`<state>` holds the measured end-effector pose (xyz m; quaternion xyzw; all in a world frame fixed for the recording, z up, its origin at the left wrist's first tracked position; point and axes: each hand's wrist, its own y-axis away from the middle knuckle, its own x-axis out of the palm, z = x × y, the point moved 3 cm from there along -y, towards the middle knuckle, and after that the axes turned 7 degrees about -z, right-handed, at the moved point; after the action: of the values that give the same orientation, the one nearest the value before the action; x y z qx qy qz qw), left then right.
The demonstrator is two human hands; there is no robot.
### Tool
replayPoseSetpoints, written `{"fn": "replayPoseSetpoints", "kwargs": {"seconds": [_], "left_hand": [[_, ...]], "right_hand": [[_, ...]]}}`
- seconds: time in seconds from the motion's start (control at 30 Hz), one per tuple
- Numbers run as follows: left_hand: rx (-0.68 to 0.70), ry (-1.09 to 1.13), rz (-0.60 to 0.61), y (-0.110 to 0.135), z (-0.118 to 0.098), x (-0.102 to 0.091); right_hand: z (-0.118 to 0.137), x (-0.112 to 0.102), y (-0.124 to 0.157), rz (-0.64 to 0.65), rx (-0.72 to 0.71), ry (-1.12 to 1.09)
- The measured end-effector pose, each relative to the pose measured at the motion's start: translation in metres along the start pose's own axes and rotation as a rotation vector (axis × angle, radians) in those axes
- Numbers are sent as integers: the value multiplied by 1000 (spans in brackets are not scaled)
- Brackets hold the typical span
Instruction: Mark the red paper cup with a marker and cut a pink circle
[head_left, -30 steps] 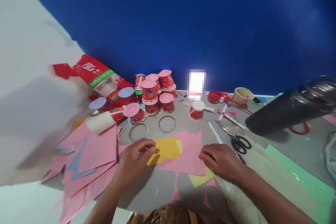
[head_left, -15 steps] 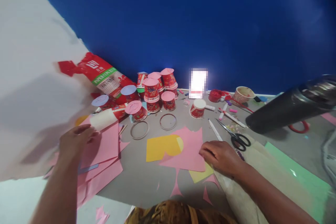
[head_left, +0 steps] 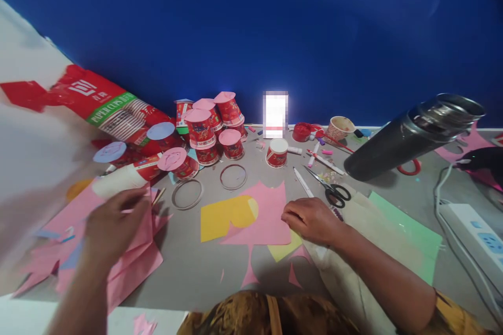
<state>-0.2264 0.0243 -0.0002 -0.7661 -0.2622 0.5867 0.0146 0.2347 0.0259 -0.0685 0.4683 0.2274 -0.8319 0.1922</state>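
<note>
My left hand [head_left: 112,222] rests on a pile of pink paper sheets [head_left: 131,251] at the left, its fingers curled round the top sheet's far edge. My right hand [head_left: 312,220] lies knuckles up on the right edge of a cut pink paper shape [head_left: 267,212], fingers bent and pressed onto it. A yellow paper piece [head_left: 223,217] lies flat beside that pink shape, between my hands. Black-handled scissors [head_left: 332,188] lie just beyond my right hand.
Several red paper cups with pink lids [head_left: 206,128] stand at the back by a red cup sleeve pack [head_left: 106,107]. Two rings [head_left: 186,193], markers [head_left: 302,180], a black flask [head_left: 408,136], a power strip [head_left: 475,238] and green paper [head_left: 408,230] lie around.
My left hand left the yellow piece and went left onto the pink sheets, now curling on the top one. My right hand has stayed put. The view has swung to the right.
</note>
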Motion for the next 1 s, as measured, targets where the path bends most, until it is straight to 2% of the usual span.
{"fn": "replayPoseSetpoints", "kwargs": {"seconds": [0.07,0.13,0.3,0.4,0.47,0.53,0.67,0.77,0.87,1.0], "left_hand": [[-7,68,205,12,-48,13],[75,95,258,23,-77,20],[316,114,290,34,-112,51],[434,63,367,39,-140,72],[469,14,432,43,-154,83],[475,-13,445,45,-160,89],[510,49,356,41,-154,88],[558,133,288,46,-154,76],[711,340,125,69,-171,55],[919,454,159,117,-199,46]], "right_hand": [[0,0,0,2,2,8],[1,-1,-1,6,13,20],[2,-2,-3,44,22,41],[2,-4,-3,55,29,55],[2,-5,-4,55,36,61],[1,-6,-4,49,36,64],[0,-7,-5,19,32,46],[-1,-10,-5,-52,60,-13],[-6,-15,-4,-179,138,-88],[-14,-20,-3,-328,217,-135]]}}
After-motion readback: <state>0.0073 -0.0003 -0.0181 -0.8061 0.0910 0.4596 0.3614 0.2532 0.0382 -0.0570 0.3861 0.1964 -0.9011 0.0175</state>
